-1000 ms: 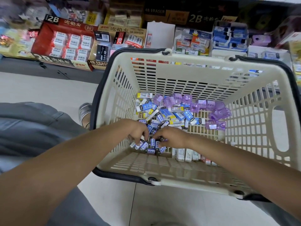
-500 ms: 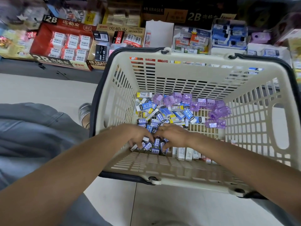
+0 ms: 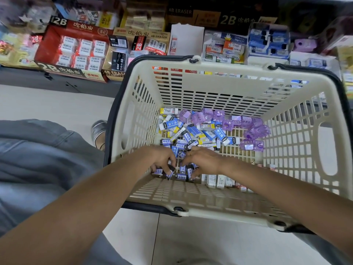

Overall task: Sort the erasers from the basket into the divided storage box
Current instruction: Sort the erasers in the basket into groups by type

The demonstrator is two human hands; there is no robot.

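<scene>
Now both hands are down inside the basket [image 3: 225,207], at its near wall. Vs. 1 s ago they sit slightly closer together and lower over the same cluster; the change is small.

1. Left hand [image 3: 162,159]: fingers curled down, tips on small blue-label erasers [image 3: 181,169]. At least 1 looks pinched, but how many are held can't be told.
2. Right hand [image 3: 202,159]: fingers curled likewise, tips raking erasers at the basket's near wall. A ring shows on 1 finger.
3. Erasers: all in the basket. Small blue ones lie under the hands; larger blue/white ones in the basket's centre; purple cases [image 3: 250,131] toward its far-right corner; white ones [image 3: 217,180] along the near wall, right of the hands.
4. Storage box [image 3: 70,48]: no eraser from this batch is in it yet. Divided display boxes stand beyond the basket's far wall; the red 2B one is far-left. Which is the target can't be told.

Judgement: step = gathering 1 type into a handful. The tighter hand spacing suggests the scoop is nearly closed and the lift is next. Risk: small pieces slipping out between the fingers.
</scene>
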